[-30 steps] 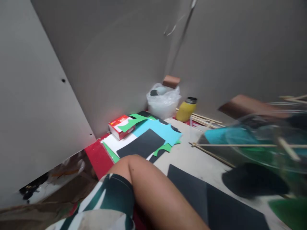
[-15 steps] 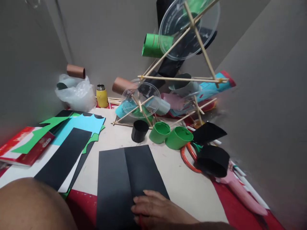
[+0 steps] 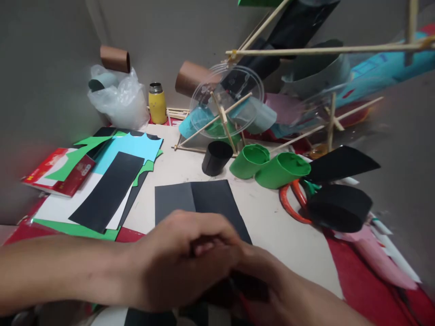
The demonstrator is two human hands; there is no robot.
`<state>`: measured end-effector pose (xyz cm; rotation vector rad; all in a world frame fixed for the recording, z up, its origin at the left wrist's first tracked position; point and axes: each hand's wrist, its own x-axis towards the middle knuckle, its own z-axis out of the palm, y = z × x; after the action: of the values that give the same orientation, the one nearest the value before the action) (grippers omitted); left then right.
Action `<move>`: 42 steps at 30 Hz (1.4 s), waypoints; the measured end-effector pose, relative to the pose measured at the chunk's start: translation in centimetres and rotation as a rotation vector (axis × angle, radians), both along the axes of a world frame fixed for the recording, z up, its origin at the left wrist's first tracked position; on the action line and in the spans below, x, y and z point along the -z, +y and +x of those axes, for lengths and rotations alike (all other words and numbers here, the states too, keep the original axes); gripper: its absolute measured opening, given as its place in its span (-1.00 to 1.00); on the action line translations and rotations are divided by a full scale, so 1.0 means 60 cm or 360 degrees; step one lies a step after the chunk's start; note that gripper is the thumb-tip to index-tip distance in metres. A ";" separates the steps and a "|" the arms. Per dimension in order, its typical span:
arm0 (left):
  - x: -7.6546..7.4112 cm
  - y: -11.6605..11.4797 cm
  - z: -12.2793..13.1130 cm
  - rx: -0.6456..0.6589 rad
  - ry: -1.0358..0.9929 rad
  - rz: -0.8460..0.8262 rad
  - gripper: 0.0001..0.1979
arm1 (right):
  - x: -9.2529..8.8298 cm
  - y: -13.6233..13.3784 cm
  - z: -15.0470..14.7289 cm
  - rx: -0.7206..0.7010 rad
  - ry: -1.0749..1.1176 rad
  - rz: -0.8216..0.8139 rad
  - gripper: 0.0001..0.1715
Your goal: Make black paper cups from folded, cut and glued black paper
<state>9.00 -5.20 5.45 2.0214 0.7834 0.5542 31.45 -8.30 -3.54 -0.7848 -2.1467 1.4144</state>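
A folded black paper sheet (image 3: 200,201) lies on the pale board in front of me. Its near edge is covered by both my hands. My left hand (image 3: 180,258) reaches in from the left with its fingers curled over the sheet's near end. My right hand (image 3: 272,283) comes from the lower right and meets the left one; its fingers are blurred and mostly hidden under the left hand. Whether either hand pinches the paper is not clear through the blur.
Black, blue and green paper sheets (image 3: 115,181) lie at left beside a red packet (image 3: 57,172). Black (image 3: 215,157) and green paper cylinders (image 3: 268,166) stand behind the sheet. A stick-and-plastic-lid structure (image 3: 231,99) rises at the back, with a yellow bottle (image 3: 158,104) and plastic bag (image 3: 117,99).
The view swung right and down onto the work board. My left hand came in over the black sheet's near edge, joining the right hand that rested there half a second ago.
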 end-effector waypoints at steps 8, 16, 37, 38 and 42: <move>0.083 -0.078 -0.074 0.0209 0.0449 0.0936 -0.92 | -0.007 0.016 0.005 0.0159 0.0027 -0.0086 -0.52; 0.135 -0.112 -0.032 0.0390 0.0837 0.1441 -0.86 | -0.021 0.015 -0.007 0.0455 0.0070 -0.0397 -0.58; 0.143 -0.116 -0.038 0.0161 0.0448 0.1922 -0.73 | -0.022 -0.194 -0.031 0.0633 -0.0003 -0.1398 -0.37; 0.142 -0.116 -0.037 0.0137 0.0433 0.1917 -0.73 | -0.022 -0.194 -0.034 0.0625 -0.0016 -0.1386 -0.35; 0.138 -0.119 -0.026 0.0048 0.0362 0.1897 -0.71 | -0.012 -0.204 -0.041 0.0699 -0.0019 -0.1339 -0.25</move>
<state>7.42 -12.37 -2.80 3.2200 0.5786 0.9116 28.99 -20.56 -2.80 -1.4390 -1.1975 2.0307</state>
